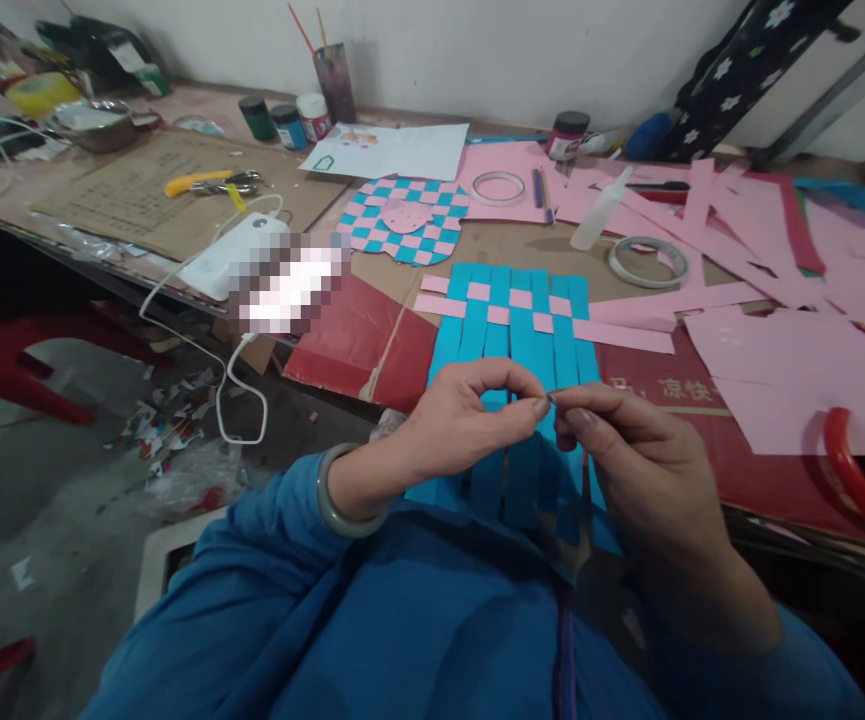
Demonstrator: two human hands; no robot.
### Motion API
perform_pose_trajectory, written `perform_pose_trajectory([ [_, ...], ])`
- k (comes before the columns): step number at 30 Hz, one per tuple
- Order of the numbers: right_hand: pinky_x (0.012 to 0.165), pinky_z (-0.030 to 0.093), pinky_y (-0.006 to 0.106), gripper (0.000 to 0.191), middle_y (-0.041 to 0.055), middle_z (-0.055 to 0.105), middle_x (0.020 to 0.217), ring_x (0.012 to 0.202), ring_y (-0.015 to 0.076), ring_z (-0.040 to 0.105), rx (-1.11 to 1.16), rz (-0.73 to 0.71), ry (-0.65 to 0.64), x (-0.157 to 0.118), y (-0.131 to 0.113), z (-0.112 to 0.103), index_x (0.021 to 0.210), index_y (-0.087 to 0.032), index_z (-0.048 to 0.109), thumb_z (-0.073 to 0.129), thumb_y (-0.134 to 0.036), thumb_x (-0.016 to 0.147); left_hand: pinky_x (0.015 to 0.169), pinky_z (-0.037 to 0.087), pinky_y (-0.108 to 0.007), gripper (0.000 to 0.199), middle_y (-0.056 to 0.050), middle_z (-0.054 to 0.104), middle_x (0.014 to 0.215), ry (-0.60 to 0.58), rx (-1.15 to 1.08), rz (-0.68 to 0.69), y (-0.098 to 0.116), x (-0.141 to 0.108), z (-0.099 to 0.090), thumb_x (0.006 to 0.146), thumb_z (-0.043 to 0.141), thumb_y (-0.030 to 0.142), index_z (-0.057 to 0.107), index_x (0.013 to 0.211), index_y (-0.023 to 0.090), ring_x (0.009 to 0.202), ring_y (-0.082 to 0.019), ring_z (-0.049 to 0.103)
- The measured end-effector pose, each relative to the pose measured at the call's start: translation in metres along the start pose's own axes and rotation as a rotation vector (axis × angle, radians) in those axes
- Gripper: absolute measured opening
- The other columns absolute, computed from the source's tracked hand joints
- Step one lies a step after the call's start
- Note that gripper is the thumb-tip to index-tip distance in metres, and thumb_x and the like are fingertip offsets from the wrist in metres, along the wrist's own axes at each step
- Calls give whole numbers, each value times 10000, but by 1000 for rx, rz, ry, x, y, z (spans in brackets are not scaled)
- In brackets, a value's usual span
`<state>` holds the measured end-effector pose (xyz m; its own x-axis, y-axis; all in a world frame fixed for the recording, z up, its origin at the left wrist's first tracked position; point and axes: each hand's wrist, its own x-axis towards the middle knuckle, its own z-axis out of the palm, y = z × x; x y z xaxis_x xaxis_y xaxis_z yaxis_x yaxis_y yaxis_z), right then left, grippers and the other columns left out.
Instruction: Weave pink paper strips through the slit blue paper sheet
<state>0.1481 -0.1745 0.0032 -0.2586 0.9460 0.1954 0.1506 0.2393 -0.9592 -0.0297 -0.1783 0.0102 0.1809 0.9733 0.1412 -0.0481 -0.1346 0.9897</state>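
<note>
My left hand (pixel 477 410), with a bangle (pixel 334 490) at its wrist, is closed in a pinch between thumb and forefinger. My right hand (pixel 627 440) pinches too, its fingertips meeting those of the left. Whatever may be between them is too small to make out. Both hands are above a blue sheet (pixel 526 340) cut into long strips, its near end at my lap. Two pink paper strips (pixel 623 335) are woven through its far end and stick out on both sides.
Beyond lies a pink-and-blue woven paper piece (pixel 443 215). Around it are tape rolls (pixel 648 262), a glue bottle (pixel 601 212), pink paper (pixel 784 390) and paint jars (pixel 256 118). Red-handled scissors (pixel 844 470) lie at right, a yellow cutter (pixel 196 184) and white power strip (pixel 237 255) at left.
</note>
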Motion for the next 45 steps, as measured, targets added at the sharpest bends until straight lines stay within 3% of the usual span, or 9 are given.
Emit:
perform_pose_trajectory([
  [4, 535, 501, 255, 118, -5, 634, 667, 604, 127, 581, 95, 30, 14, 2, 5, 1, 903, -256, 757, 650, -291, 865, 635, 492, -237, 153, -9, 636, 706, 53, 72, 83, -3, -1, -3, 831, 633, 293, 643, 742, 169, 674, -107, 574],
  [8, 477, 468, 229, 83, -18, 599, 617, 543, 105, 543, 291, 79, -2, 5, 0, 3, 849, -258, 752, 696, -316, 829, 838, 523, -269, 132, -60, 702, 959, 109, 139, 254, -5, -1, -6, 853, 646, 282, 683, 914, 171, 929, -147, 638],
  [12, 421, 425, 216, 81, -28, 568, 569, 493, 94, 502, 419, 124, -2, 8, -7, 6, 814, -258, 750, 739, -333, 786, 778, 531, -264, 172, -50, 728, 923, -13, 183, 132, -5, -1, -6, 896, 587, 302, 699, 923, 174, 874, -149, 663],
  [17, 408, 401, 220, 75, -29, 557, 558, 477, 93, 484, 417, 142, 10, 9, -7, 6, 819, -247, 731, 729, -313, 785, 640, 512, -256, 180, -36, 709, 780, -51, 103, -31, -2, -2, -4, 877, 575, 280, 709, 869, 160, 735, -148, 647],
  [24, 404, 408, 210, 90, -35, 544, 547, 478, 92, 497, 422, 156, 14, 10, -5, 5, 816, -251, 724, 739, -334, 786, 772, 542, -247, 168, -48, 754, 829, -124, -114, -116, -2, -2, -5, 843, 579, 192, 734, 888, 145, 808, -138, 690],
  [45, 428, 403, 212, 71, -28, 575, 552, 494, 90, 497, 438, 160, 23, 8, -5, 5, 840, -273, 758, 753, -315, 783, 749, 553, -224, 111, -24, 751, 775, -18, -284, -194, -8, 0, 1, 806, 694, 247, 763, 844, 169, 761, -123, 703],
])
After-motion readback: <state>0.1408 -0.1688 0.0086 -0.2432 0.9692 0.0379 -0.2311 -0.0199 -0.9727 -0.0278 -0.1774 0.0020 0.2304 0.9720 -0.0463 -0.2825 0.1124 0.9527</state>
